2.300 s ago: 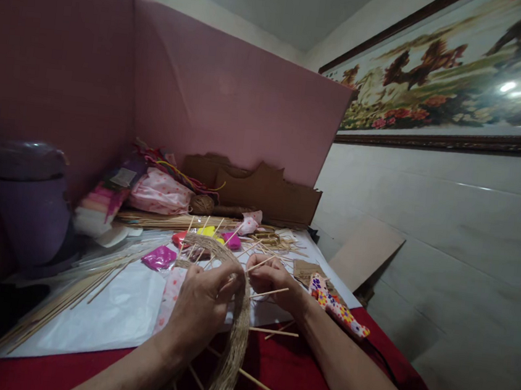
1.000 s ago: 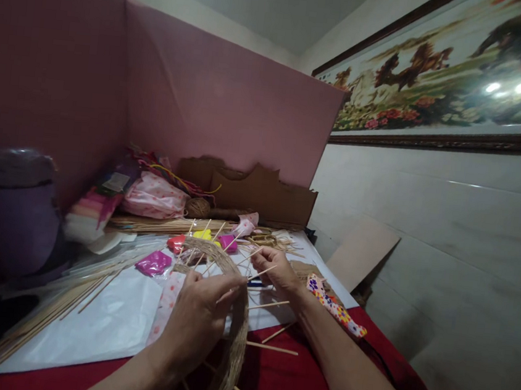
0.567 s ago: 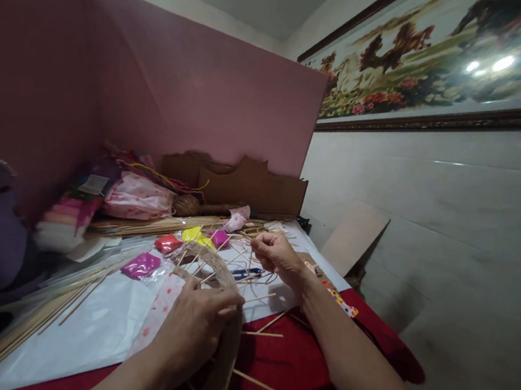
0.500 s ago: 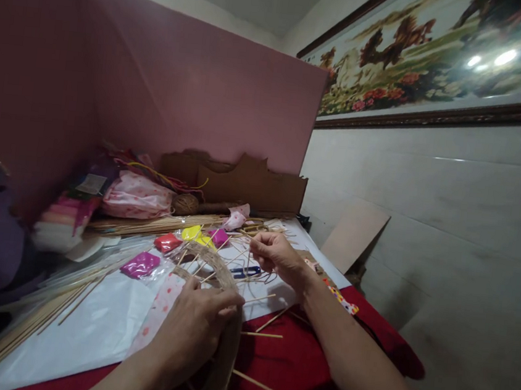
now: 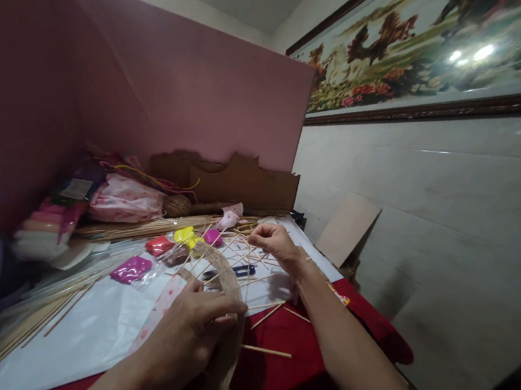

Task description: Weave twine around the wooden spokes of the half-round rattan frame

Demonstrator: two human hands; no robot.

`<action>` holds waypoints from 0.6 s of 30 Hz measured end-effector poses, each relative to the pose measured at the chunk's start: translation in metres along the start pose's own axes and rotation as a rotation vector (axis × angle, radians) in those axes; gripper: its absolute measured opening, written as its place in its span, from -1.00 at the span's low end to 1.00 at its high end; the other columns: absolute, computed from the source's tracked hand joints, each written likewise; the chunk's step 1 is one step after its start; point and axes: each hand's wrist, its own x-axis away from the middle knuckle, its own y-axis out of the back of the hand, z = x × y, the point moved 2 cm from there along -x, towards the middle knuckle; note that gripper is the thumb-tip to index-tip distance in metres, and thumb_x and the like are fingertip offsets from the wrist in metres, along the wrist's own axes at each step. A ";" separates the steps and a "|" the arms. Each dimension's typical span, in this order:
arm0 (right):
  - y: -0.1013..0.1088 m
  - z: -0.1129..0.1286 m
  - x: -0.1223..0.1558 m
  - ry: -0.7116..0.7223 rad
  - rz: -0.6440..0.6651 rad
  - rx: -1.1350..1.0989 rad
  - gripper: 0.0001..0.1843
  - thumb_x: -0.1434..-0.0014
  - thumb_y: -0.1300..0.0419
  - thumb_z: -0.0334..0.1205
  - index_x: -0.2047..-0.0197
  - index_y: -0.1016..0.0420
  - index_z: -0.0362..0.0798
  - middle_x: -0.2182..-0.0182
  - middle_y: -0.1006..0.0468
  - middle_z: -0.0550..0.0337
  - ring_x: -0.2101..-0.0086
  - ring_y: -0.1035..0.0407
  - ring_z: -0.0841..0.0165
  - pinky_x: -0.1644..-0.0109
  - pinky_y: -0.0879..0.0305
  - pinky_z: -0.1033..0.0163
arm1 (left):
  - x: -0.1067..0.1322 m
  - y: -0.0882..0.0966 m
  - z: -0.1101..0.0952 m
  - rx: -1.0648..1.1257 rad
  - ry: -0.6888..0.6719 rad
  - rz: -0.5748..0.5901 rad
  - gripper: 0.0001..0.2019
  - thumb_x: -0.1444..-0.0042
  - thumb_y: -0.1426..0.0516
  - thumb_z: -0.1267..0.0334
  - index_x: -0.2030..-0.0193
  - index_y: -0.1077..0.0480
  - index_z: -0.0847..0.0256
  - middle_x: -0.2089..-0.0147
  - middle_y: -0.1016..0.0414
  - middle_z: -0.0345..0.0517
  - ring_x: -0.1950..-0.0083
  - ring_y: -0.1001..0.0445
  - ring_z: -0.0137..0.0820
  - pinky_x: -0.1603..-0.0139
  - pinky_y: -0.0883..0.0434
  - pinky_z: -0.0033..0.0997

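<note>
My left hand [image 5: 190, 330] is closed on the rim of a round woven disc [image 5: 227, 291] of jute cord with thin wooden sticks poking out of it like spokes. The disc stands on edge over the red tablecloth [image 5: 290, 359]. My right hand [image 5: 270, 239] is stretched further back, its fingers pinched on a thin strand that runs back toward the disc. A blue-handled tool [image 5: 241, 270] lies on the white paper between the two hands.
Small packets in red [image 5: 158, 245], yellow [image 5: 184, 234] and magenta [image 5: 130, 269] lie on white paper [image 5: 88, 332]. A bundle of sticks [image 5: 145, 227], a twine ball [image 5: 176, 205], cardboard [image 5: 238, 183] and pink boards [image 5: 183, 87] stand behind. A board [image 5: 347, 229] leans on the right wall.
My right hand has moved away from the disc, back and to the right, drawing the strand out. My left hand keeps its hold on the rim. The view has swung to the right.
</note>
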 end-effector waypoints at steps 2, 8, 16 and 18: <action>0.001 -0.003 0.000 -0.049 0.056 -0.091 -0.62 0.17 -0.39 0.00 0.55 -0.40 -0.13 0.67 -0.23 0.39 0.64 0.05 0.58 0.59 0.19 0.37 | 0.000 0.001 -0.001 0.017 -0.011 -0.010 -0.73 -0.23 0.04 0.32 0.12 -0.45 -0.02 0.27 -0.56 -0.21 0.34 -0.35 -0.37 0.21 -0.20 -0.25; -0.007 -0.013 0.000 -0.085 0.143 -0.214 -0.53 0.15 -0.36 0.09 0.53 -0.28 -0.10 0.66 -0.15 0.43 0.67 0.14 0.62 0.60 0.23 0.40 | 0.001 0.005 -0.004 0.059 -0.025 -0.031 -0.73 -0.20 0.03 0.38 0.16 -0.45 -0.04 0.35 -0.54 -0.28 0.34 -0.30 -0.36 0.22 -0.17 -0.27; -0.025 -0.019 0.005 -0.093 0.158 -0.175 -0.56 0.13 -0.36 0.07 0.53 -0.32 -0.12 0.70 -0.20 0.42 0.69 0.06 0.61 0.63 0.21 0.40 | 0.002 0.004 -0.009 0.076 -0.081 -0.011 -0.73 -0.20 0.03 0.41 0.16 -0.42 -0.01 0.34 -0.53 -0.31 0.37 -0.33 -0.42 0.16 -0.13 -0.25; -0.029 -0.018 0.007 -0.101 0.145 -0.157 -0.57 0.14 -0.36 0.06 0.54 -0.33 -0.13 0.70 -0.21 0.41 0.70 0.05 0.61 0.64 0.21 0.40 | 0.001 0.004 -0.009 0.047 -0.103 -0.012 -0.72 -0.20 0.04 0.42 0.15 -0.42 -0.01 0.36 -0.53 -0.30 0.38 -0.33 -0.43 0.16 -0.12 -0.26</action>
